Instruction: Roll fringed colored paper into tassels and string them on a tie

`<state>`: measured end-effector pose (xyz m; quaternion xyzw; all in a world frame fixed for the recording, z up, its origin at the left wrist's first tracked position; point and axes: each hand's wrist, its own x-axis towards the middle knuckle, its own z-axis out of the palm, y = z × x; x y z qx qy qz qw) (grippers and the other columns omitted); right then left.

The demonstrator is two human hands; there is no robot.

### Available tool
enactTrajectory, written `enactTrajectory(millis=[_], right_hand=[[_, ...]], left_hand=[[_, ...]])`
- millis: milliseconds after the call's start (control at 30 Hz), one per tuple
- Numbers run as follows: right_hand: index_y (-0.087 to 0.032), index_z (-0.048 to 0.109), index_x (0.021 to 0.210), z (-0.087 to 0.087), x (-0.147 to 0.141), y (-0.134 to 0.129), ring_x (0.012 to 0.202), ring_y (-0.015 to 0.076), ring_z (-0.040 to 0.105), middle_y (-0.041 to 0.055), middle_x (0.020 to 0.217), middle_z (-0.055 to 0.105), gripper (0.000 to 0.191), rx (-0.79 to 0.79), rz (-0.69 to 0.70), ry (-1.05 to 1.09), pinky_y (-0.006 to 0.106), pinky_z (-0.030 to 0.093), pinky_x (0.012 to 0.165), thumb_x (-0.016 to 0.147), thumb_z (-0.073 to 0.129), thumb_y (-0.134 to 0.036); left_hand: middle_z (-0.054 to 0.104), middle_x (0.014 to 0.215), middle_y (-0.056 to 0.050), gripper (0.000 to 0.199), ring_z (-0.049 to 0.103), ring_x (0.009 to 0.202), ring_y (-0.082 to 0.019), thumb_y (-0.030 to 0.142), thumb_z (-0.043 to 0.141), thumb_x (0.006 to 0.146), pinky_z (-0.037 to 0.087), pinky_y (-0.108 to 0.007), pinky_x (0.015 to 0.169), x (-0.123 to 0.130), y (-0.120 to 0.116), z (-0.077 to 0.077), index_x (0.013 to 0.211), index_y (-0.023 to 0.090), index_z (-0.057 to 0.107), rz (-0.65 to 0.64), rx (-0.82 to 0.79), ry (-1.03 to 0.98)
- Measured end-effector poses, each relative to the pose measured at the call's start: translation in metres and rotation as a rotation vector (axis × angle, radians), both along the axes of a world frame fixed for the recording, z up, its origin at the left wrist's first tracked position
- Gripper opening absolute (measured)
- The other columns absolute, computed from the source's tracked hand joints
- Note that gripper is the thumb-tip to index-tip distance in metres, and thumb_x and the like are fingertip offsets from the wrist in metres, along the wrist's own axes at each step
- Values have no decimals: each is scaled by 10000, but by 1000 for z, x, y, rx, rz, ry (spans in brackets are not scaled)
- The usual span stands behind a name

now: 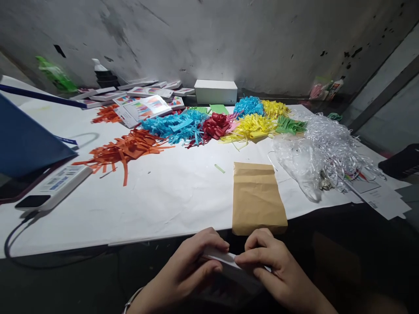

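Observation:
A flat white box with a coloured print, dim on its lower face, is held between both hands below the table's front edge. My left hand grips its left end, thumb below and fingers over the top. My right hand pinches its upper edge at the right with thumb and fingers. Just beyond my hands, a brown paper envelope lies flat at the edge of the white-covered table.
Orange, blue, red, yellow and green paper fringes cross the table. Printed flat boxes and a white box stand behind. Clear plastic and white strands lie right; a power bank lies left.

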<state>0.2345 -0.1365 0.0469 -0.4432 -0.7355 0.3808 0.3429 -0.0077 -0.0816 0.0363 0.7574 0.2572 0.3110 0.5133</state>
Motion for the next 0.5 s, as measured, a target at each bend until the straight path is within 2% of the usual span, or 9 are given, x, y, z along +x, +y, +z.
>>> enactTrajectory(millis=[200,500], right_hand=[[-288,738,997,4,3,2,896,166,558,4,896,606,438,44,25,7,309,469,783,778,509,14],[-221,682,852,14,3,12,876,146,565,-7,866,614,294,-21,90,-17,281,446,783,773,523,14]], left_hand=[[596,954,-18,197,558,803,-150,359,523,989,433,-243,710,1,1,-2,1166,288,569,-27,4,16],[618,954,-30,202,571,819,-157,377,534,981,432,-245,718,6,-1,2,1137,259,587,-44,28,50]])
